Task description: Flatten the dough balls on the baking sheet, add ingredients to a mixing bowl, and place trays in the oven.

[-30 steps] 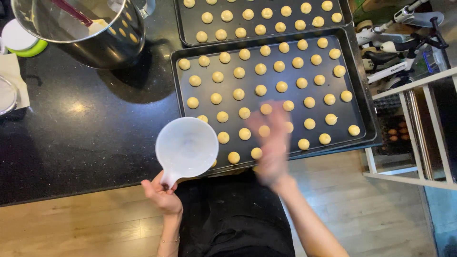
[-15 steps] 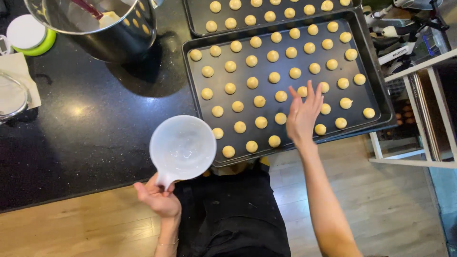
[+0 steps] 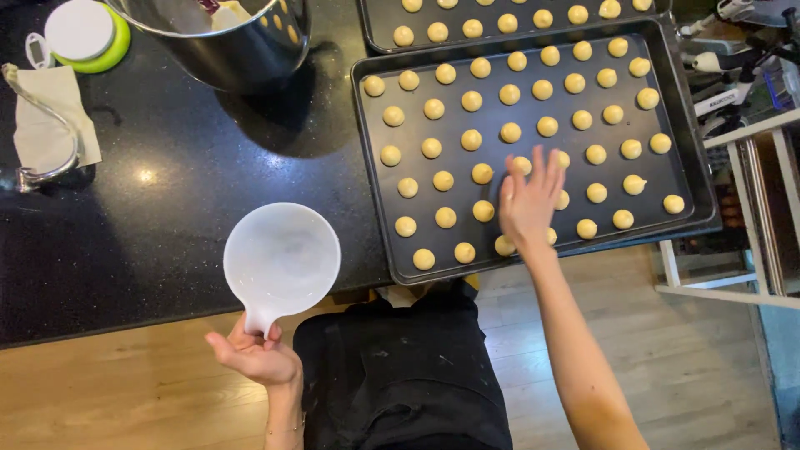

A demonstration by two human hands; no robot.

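The right hand (image 3: pixel 528 202), fingers spread flat, hovers over dough balls (image 3: pixel 483 173) at the tray's (image 3: pixel 698 179) near edge, while the left hand (image 3: pixel 254 357) pinches the white scoop (image 3: pixel 282 257) handle, well apart leftward.

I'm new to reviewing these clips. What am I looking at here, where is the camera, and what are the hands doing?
There is no machine here: a person works with two bare hands, and the camera sits on their head, looking straight down. The left hand has its grip on the handle of a white scoop, held over the edge of a black counter. The right hand is open, fingers spread, over a dark baking tray filled with rows of small round dough balls. A second tray lies behind it. Also on the counter are a large metal bowl, a small white and green kitchen scale and a paper napkin.
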